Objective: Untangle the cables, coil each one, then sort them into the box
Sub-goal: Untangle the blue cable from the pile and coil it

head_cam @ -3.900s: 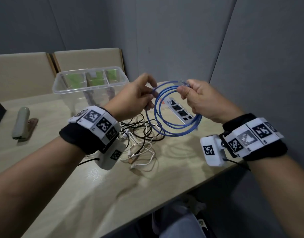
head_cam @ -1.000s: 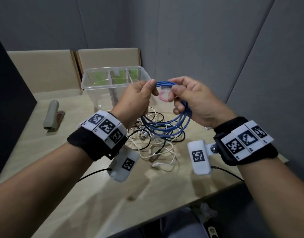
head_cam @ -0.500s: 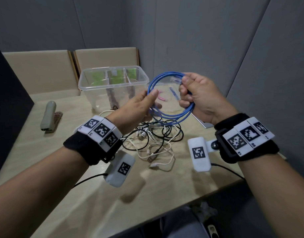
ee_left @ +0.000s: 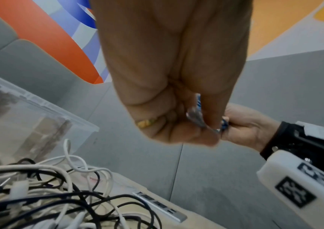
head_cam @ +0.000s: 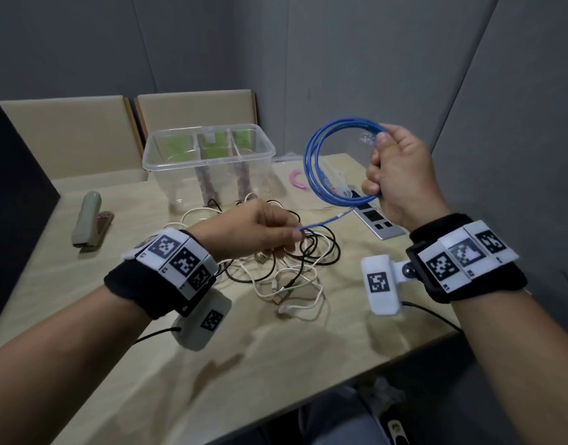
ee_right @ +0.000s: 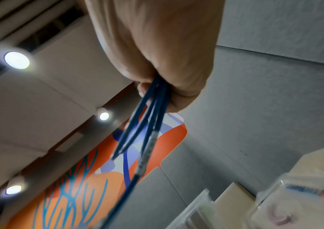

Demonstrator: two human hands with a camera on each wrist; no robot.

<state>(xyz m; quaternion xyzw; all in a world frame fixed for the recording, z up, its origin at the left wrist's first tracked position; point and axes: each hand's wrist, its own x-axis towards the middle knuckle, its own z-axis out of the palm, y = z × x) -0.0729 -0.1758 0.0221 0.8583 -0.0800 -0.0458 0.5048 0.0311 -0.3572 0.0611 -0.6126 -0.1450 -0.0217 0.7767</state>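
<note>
Bare forearms. Each wrist carries a black band topped with white blocks printed with black square codes. A white camera pod, also coded, hangs below each wrist, trailing a thin black cable. Gold ring on a left finger.

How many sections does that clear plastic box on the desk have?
3. The clear box is split by two dividers: a left section, a narrow middle one and a right one, side by side at the desk's back.

No text can be read: the wristbands carry only square black-and-white marker patterns, and the print on a packet is blurred.
</note>
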